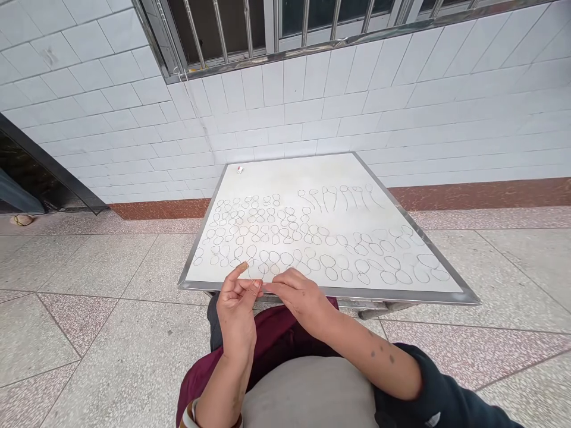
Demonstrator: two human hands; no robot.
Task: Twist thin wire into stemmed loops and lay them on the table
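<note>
My left hand [236,315] is raised over the near edge of the white-topped table [276,173]. Its thumb and fingers pinch a thin wire-like strand [250,271], while the index finger stands out with a brownish wrap on its tip. Beside it, my right hand [307,300] is closed, its fingertips meeting the left ones; most of what lies between them is hidden and too fine to make out. Rows of thin dark wire loops [328,255], many in touching pairs, lie across the tabletop. Several loops with long tails [331,189] lie farther back.
A small white and red item [240,170] sits at the table's far left corner. The table's grey metal rim [339,293] runs close to my lap. Behind stands a white tiled wall [285,116] with a barred window [276,30]. Speckled floor [111,339] surrounds the table.
</note>
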